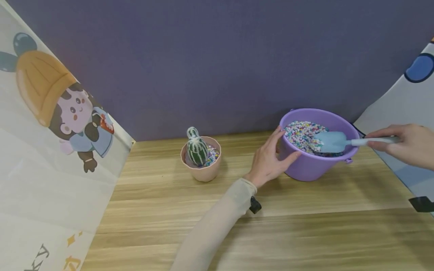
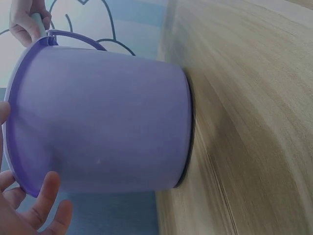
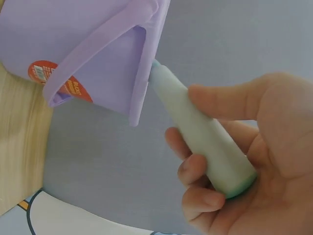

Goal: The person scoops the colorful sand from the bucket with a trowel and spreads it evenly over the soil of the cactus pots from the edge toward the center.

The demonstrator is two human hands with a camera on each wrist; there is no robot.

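At lower left, "ky" is printed on a sheet (image 1: pixel 40 195). Left of centre, a potted cactus (image 1: pixel 198 152) is seen. Right of centre, a purple bucket (image 1: pixel 305 167), seemingly labelled "BUCKET" on an orange sticker (image 3: pixel 77 92), is touched at the rim by the spread left hand (image 1: pixel 271 160). Among its granules (image 1: pixel 300 131), a blue scoop (image 1: pixel 332 141) is gripped by the right hand (image 1: pixel 411 145); it is best kept level, the bucket braced.

Wood-grain table (image 1: pixel 305 241), light yellow-brown, fills the bottom middle of the head view; grain runs roughly left-right. Two items standing directly on it, both upright, well apart: small peach pot (image 1: pixel 205 174), scalloped rim, just left of frame centre; larger purple bucket (image 1: pixel 301 168), right of centre. Table also spans the left wrist view's right side.
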